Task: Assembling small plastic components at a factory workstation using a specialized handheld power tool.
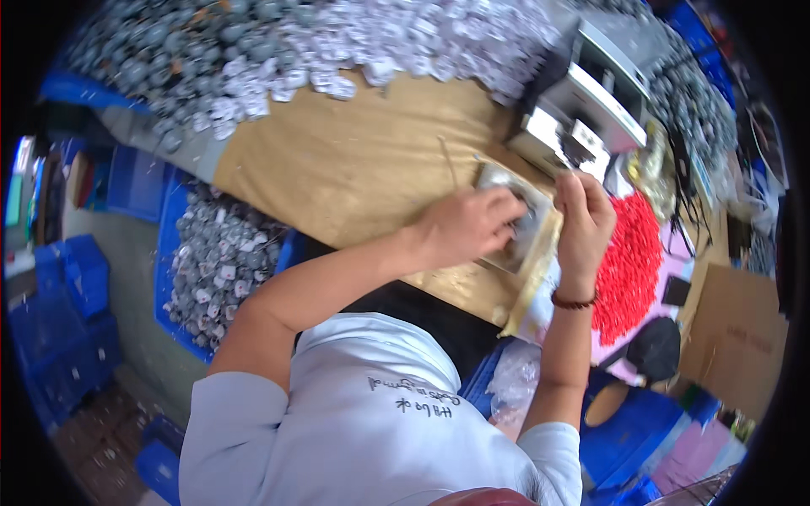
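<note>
Two bare hands are working over a brown cardboard-covered table (pixel 354 160) in the head view, there's just this one angle. The left hand (pixel 468 223) lies knuckles-up on a flat clear plastic bag (pixel 515 223), fingers curled together and pressing down on it; what's under the fingertips is hidden by the hand itself. The right hand (pixel 584 221) is raised just beside it, fingertips pinched together at the top, apparently on something tiny, too small to tell what. A bead bracelet (pixel 574 300) sits on that wrist.

Counts: one bag under the hands, one grey-white machine (pixel 591 101) at the table's far right corner, one thin stick (pixel 447 160) lying on the cardboard. The small packaged parts (pixel 396 38) heaped along the far edge are way too many to count. Same for the blue crate of grey parts (pixel 215 261) to the left and the red pile (pixel 629 270) on the right.
</note>
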Demonstrator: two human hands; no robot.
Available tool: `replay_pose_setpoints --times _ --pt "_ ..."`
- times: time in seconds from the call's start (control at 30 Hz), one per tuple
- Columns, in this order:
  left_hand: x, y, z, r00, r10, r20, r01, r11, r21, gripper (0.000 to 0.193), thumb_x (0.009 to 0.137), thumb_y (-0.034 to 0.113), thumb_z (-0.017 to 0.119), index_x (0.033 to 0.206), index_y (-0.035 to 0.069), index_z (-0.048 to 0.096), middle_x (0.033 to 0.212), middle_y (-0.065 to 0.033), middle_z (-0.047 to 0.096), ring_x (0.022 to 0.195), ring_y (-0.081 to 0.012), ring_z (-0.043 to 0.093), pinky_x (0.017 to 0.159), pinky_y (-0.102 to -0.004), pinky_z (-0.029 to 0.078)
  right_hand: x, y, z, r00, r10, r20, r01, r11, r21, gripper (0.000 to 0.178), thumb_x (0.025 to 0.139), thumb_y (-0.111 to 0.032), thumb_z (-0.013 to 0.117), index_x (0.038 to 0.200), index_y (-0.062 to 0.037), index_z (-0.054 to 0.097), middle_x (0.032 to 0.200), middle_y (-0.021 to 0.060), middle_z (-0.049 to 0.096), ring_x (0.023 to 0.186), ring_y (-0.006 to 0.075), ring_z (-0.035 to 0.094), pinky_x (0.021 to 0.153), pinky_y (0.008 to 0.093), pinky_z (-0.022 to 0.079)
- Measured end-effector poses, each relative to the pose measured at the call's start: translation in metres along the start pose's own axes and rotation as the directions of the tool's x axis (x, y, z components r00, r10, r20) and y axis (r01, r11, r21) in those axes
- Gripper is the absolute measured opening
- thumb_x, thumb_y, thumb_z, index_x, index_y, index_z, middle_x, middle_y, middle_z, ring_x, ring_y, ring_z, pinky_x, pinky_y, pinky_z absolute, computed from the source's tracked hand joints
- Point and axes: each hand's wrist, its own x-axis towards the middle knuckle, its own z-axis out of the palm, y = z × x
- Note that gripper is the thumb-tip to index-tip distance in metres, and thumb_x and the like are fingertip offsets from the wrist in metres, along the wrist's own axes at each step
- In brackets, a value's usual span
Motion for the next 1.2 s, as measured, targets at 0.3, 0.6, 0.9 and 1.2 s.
replay_pose_setpoints --times 0.3,0.6,0.9,1.2 --pt "-0.147 -0.012 -0.208 0.538 -0.51 0.671 0.494 0.836 0.239 0.038 0.077 0.013 0.073 0.113 0.01 0.064 0.106 -0.0102 0.067 0.102 -0.0326 0.065 0.085 -0.0431 0.052 -0.004 0.025 -0.052 0.955 0.13 0.265 -0.108 0.989 -0.097 0.018 0.102 -0.01 0.057 0.102 0.0037 0.067 0.09 0.0038 0.066 0.075 0.008 0.055 0.069 0.0227 0.045" --pt "-0.199 -0.063 -0.289 0.515 -0.857 0.016 0.224 0.153 0.963 0.018 0.073 0.012 0.068 0.09 0.008 0.071 0.099 -0.0142 0.068 0.097 -0.0347 0.066 0.079 -0.0508 0.052 -0.007 0.05 -0.131 0.997 0.017 0.072 0.025 0.838 -0.545 0.017 0.101 -0.012 0.061 0.109 0.0008 0.069 0.094 0.002 0.067 0.077 0.0077 0.057 0.065 0.023 0.044" --pt "-0.066 -0.048 -0.158 0.931 -0.214 0.296 0.151 0.963 0.221 0.015 0.088 0.015 0.064 0.099 0.005 0.063 0.097 -0.0144 0.063 0.095 -0.0355 0.061 0.082 -0.0458 0.051 -0.023 0.065 -0.166 0.961 -0.045 0.274 0.275 0.29 -0.917 0.019 0.093 -0.005 0.061 0.111 -0.0014 0.066 0.106 0.0163 0.065 0.101 0.0362 0.06 0.088 0.0427 0.048" --pt "0.02 -0.141 -0.128 0.971 -0.196 -0.138 0.239 0.733 0.637 0.027 0.08 0.006 0.069 0.107 0.009 0.065 0.103 -0.0116 0.058 0.102 -0.0338 0.057 0.086 -0.0447 0.049 -0.023 0.063 -0.156 0.966 -0.098 0.238 0.258 0.365 -0.895 0.011 0.088 0.002 0.062 0.098 0.0024 0.067 0.097 0.0186 0.063 0.093 0.0377 0.061 0.084 0.0436 0.049"
